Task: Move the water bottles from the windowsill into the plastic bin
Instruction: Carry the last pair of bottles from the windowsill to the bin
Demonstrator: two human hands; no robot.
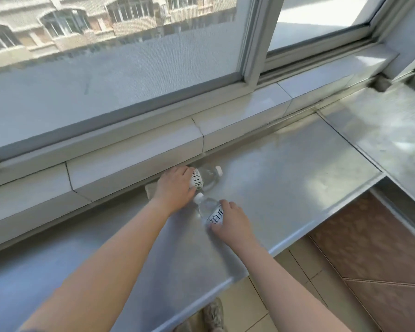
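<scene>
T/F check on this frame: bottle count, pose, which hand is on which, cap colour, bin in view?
1. Two water bottles are visible. True: the far bottle and the near bottle.
2. Both bottles stand upright. False: both lie on their sides on the metal surface.
3. The left hand is on the far bottle. True.
4. The right hand hangs free. False: it is on the near bottle.
5. The caps are blue. False: white.
6. The bin is in view. False: not visible.

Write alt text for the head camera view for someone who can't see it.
Two bare hands each grasp a clear water bottle lying on a metal windowsill: left hand on the far bottle, right hand on the near bottle.
</scene>
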